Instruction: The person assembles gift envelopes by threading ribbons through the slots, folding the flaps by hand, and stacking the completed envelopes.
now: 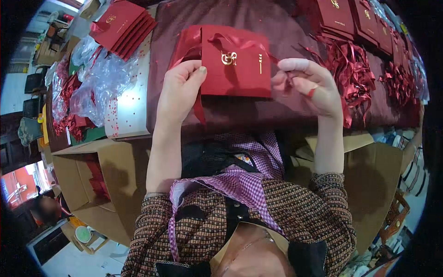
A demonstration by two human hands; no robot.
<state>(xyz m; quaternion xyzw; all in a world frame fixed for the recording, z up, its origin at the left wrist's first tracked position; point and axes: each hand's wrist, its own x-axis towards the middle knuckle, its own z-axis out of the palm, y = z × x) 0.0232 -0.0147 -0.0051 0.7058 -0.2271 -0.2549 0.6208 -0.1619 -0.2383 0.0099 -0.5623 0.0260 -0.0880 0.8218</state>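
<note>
A red gift bag with gold lettering lies over the dark red tabletop, a glossy ribbon draped across its upper part. My left hand grips the bag's left edge, thumb on the front. More red card or bag material shows behind that hand, and a ribbon tail hangs below it. Just right of the bag, my right hand has thumb and fingers pinched together on a dark red ribbon; motion blurs the fingertips. A red band is around one of its fingers.
Stacked red bags lie at upper left beside crumpled clear plastic. Loose red ribbons are heaped at right, below more red bags. Open cardboard boxes stand below the table's front edge.
</note>
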